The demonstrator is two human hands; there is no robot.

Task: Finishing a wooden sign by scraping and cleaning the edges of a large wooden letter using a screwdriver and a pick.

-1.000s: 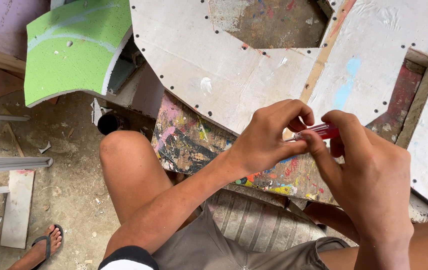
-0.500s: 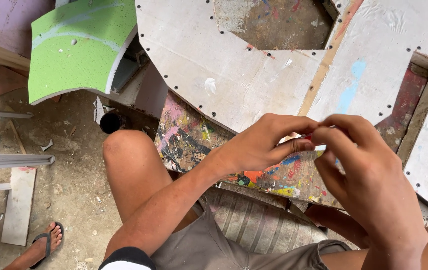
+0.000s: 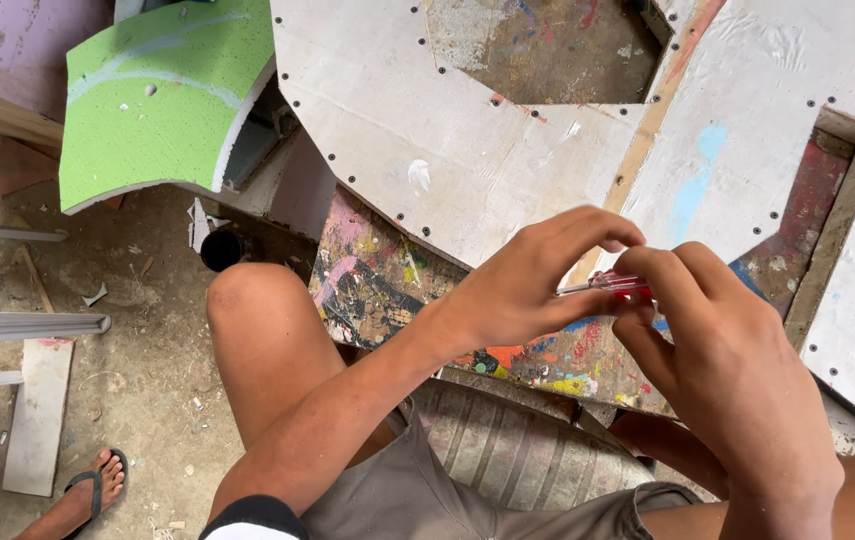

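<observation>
red-handled screwdriver (image 3: 620,286) pinched between left hand (image 3: 533,285) fingertips and curled right hand (image 3: 723,350), above paint-splattered board (image 3: 378,280).

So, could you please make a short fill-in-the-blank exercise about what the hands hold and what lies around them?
1. Both hands hold a small tool with a clear ____ handle.
2. The curved foam piece at upper left is ____.
3. The left hand and right hand work above a paint-splattered ____.

Missing words: red; green; board
</observation>
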